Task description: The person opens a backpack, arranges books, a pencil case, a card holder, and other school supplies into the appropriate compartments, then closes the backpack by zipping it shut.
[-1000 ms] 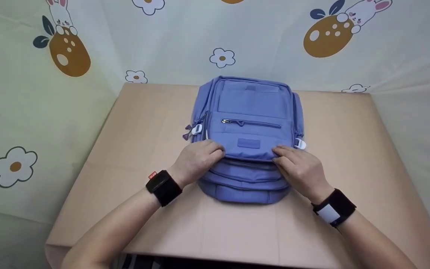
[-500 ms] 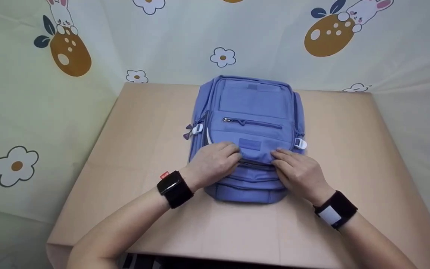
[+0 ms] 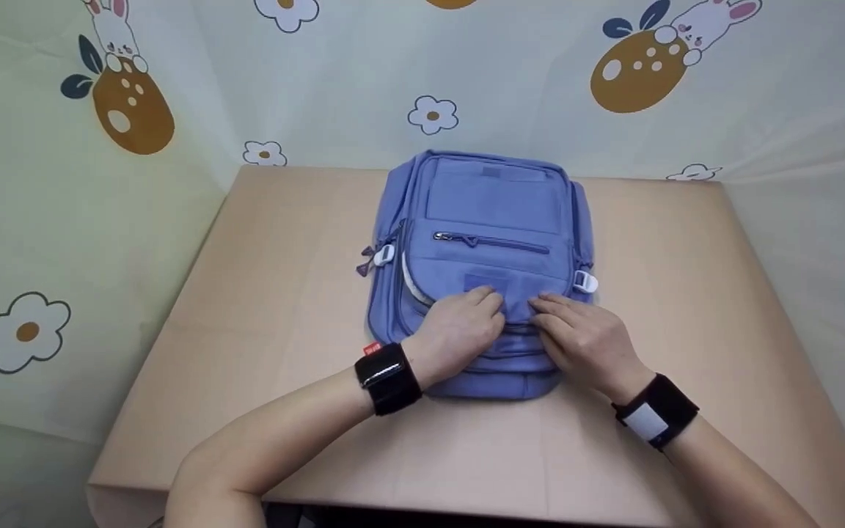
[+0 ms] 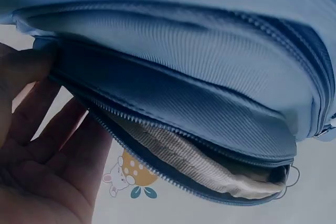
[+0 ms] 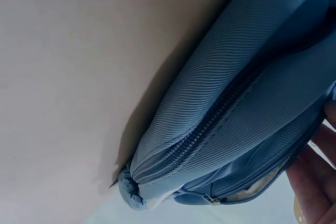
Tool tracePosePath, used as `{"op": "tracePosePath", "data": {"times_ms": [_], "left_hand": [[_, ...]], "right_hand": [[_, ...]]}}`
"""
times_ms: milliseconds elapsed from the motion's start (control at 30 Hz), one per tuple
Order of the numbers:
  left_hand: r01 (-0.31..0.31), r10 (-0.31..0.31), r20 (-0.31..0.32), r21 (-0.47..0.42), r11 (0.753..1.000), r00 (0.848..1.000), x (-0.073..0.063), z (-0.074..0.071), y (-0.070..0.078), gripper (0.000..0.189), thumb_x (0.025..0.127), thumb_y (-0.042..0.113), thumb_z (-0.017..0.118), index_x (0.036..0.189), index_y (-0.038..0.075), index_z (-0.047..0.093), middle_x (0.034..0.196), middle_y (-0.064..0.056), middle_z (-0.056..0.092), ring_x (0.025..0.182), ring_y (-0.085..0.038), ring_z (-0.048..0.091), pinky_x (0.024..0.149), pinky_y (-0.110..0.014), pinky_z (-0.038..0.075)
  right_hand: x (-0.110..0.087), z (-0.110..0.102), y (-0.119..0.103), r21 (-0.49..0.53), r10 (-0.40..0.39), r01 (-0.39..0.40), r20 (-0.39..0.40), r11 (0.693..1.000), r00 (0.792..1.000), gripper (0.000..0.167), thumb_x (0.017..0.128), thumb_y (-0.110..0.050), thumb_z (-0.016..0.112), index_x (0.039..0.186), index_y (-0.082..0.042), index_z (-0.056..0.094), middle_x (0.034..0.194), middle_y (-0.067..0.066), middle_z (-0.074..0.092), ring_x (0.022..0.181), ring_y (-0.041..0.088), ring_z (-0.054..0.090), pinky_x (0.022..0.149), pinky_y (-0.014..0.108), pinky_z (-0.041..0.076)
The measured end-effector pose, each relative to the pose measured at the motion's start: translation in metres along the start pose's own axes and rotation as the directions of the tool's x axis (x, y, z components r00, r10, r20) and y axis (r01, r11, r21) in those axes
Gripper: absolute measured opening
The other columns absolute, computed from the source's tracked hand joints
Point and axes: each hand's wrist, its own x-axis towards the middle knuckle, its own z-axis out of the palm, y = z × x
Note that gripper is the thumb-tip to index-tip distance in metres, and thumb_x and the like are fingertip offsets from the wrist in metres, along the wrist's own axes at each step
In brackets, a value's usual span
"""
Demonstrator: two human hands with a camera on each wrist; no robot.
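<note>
A blue backpack (image 3: 496, 198) lies front side up. At the lower edge of its front pocket, my left hand (image 3: 463, 330) pinches the zipped rim, thumb below and fingers over the front panel. The left wrist view shows that pocket's zipper (image 4: 142, 119) parted up to the thumb, with beige lining (image 4: 189, 163) in the gap. Whatever the thumb and fingers cover there is hidden. Just to the right, my right hand (image 3: 591, 334) grips the same pocket edge, its fingertips flat on the panel. In the right wrist view its fingers (image 5: 310, 177) are beside the parted zipper.
The backpack rests on a brown-covered table (image 3: 283, 293), whose front edge crosses the bottom of the head view. Patterned cloth (image 3: 349, 73) hangs behind and at both sides. White buckles (image 3: 384, 255) and dark zipper pulls stick out at the bag's sides.
My left hand has slid right along the pocket's lower edge, towards the right hand. Behind it the pocket's left side has parted wider, showing pale lining. My right hand has stayed nearly in place.
</note>
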Motion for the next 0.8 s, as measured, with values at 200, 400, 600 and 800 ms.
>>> {"op": "tracePosePath", "data": {"times_ms": [200,400,600,800], "left_hand": [[0.037,-0.037,0.009,-0.015,0.999,0.999,0.000,0.002,0.001,0.015,0.090,0.002,0.063,0.093,0.010,0.075,0.110,-0.005,0.066,0.107,-0.021,0.063,0.070,-0.031,0.059],[0.073,-0.066,0.088,-0.070,0.995,0.994,0.001,0.001,0.000,0.023,0.087,-0.003,0.064,0.106,0.008,0.073,0.124,-0.006,0.066,0.115,-0.023,0.062,0.082,-0.033,0.059],[0.075,-0.067,0.094,-0.086,0.993,0.993,-0.001,0.002,0.001,0.022,0.092,-0.001,0.062,0.108,0.007,0.073,0.126,-0.007,0.066,0.117,-0.023,0.062,0.081,-0.034,0.060],[0.063,-0.059,0.052,-0.075,0.995,0.997,0.000,0.002,0.000,0.020,0.090,-0.002,0.061,0.104,0.008,0.073,0.121,-0.006,0.066,0.115,-0.022,0.063,0.078,-0.033,0.060]], "right_hand": [[0.007,-0.011,0.022,0.035,0.151,-0.149,-0.062,0.988,0.987,0.022,0.090,-0.004,0.067,0.109,-0.003,0.077,0.115,0.011,0.075,0.102,0.031,0.073,0.084,0.046,0.059],[0.019,-0.020,0.068,0.092,0.609,-0.613,0.068,0.785,0.790,0.025,0.096,-0.003,0.066,0.119,-0.002,0.074,0.119,0.017,0.072,0.107,0.038,0.069,0.094,0.052,0.053],[0.028,-0.009,0.093,0.183,0.756,-0.850,0.393,0.493,0.523,0.038,0.099,-0.015,0.061,0.133,0.003,0.064,0.134,0.024,0.063,0.118,0.040,0.063,0.095,0.048,0.053],[0.034,0.001,0.095,0.183,0.783,-0.875,0.392,0.448,0.483,0.036,0.096,-0.015,0.064,0.127,0.003,0.068,0.119,0.023,0.070,0.109,0.033,0.066,0.083,0.026,0.052]]}}
